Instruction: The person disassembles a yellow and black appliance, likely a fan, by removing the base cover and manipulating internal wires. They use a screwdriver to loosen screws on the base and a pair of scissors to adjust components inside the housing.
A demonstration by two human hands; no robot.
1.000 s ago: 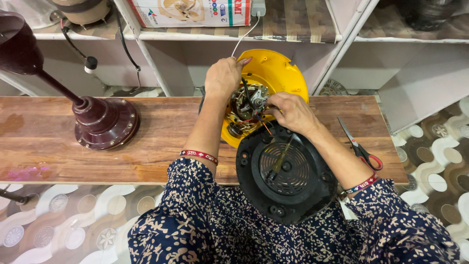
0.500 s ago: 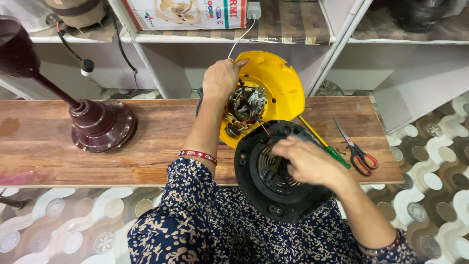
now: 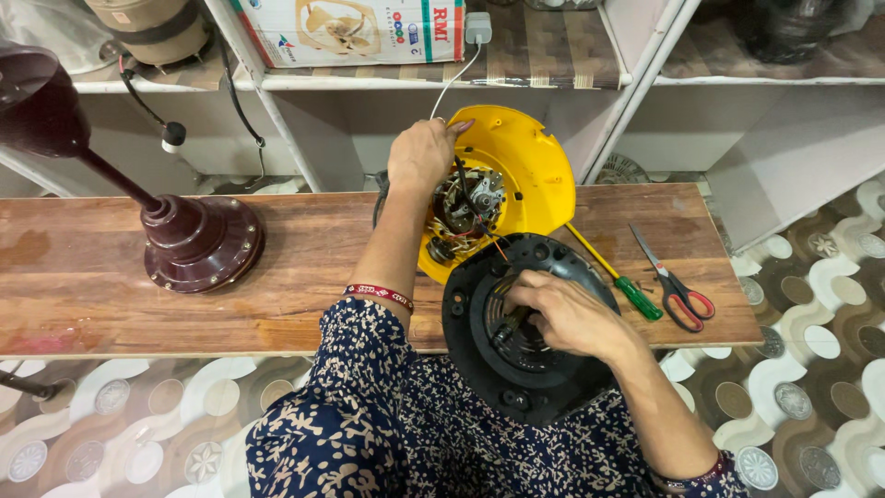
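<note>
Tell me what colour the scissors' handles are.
Red with black inside the loops, on the scissors at the bench's right end; clearest in the head view.

A small fan-repair workshop: a worn wooden tabletop (image 3: 138,314) carries a maroon fan base (image 3: 198,242), an opened yellow motor housing (image 3: 516,184), a green-handled screwdriver (image 3: 627,288) and red-handled scissors (image 3: 673,290), while white shelves (image 3: 304,88) behind hold a boxed fan (image 3: 346,29) and appliance parts over a patterned floor (image 3: 811,304)
</note>
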